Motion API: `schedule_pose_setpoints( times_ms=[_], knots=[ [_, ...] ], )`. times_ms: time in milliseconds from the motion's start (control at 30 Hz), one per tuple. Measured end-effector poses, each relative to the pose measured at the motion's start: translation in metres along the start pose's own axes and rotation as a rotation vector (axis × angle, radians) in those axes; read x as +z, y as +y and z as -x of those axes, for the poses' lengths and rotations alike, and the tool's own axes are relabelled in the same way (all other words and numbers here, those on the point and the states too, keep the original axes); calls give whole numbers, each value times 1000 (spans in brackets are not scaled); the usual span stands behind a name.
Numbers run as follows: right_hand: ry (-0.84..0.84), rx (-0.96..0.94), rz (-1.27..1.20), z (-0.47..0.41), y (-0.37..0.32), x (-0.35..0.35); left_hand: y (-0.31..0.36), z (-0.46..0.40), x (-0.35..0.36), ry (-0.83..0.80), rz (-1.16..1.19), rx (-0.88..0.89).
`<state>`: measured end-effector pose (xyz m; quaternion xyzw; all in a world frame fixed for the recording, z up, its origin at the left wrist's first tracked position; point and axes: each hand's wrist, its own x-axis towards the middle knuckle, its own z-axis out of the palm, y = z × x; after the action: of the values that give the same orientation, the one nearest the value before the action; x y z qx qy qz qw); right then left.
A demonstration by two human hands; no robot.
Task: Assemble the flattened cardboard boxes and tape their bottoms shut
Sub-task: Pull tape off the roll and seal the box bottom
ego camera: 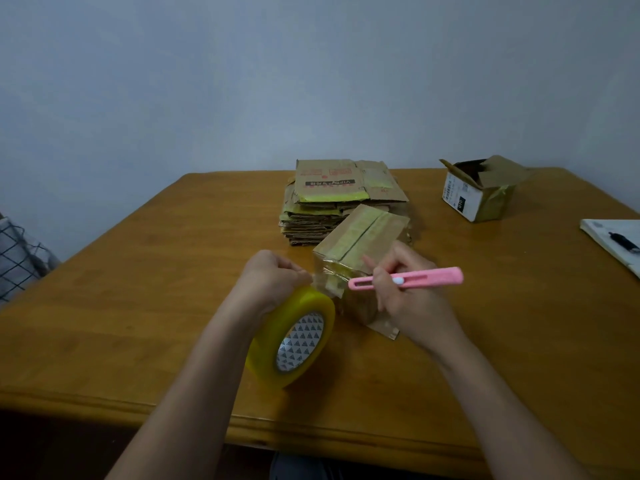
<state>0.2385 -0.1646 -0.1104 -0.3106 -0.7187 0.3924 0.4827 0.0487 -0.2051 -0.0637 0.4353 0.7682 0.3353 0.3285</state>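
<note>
Both my forearms reach in from the bottom edge, bare, angled toward each other. My left hand (273, 277) is curled, knuckles up, fingertips pinching tape at the roll (294, 337). My right hand (403, 289) is curled round a pink cutter (408, 278), held level, wrist bent, just right of the left hand.

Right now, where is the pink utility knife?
In the head view, the pink utility knife is right of centre, held level in the right hand, its tip against the near face of the taped box, across from the tape roll.
</note>
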Motion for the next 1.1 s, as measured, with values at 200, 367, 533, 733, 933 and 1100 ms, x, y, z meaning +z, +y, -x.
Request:
schedule_pose_setpoints(
  times_ms=[200, 367, 533, 733, 933, 1100],
  knots=[
    [29, -10, 38, -3, -5, 8, 1, 0, 1, -6, -6, 4],
    [-148, 25, 176, -6, -3, 12, -2, 0, -2, 4, 18, 0],
    [55, 13, -60, -5, -11, -5, -7, 4, -4, -2, 7, 53],
    [208, 45, 542, 19, 7, -64, -10, 7, -11, -103, -27, 169],
    [-267, 386, 1270, 42, 42, -86, -6, 10, -11, -148, -78, 237],
    [-55, 170, 873, 39, 23, -57, -7, 9, -10, -188, -99, 317]
  ],
)
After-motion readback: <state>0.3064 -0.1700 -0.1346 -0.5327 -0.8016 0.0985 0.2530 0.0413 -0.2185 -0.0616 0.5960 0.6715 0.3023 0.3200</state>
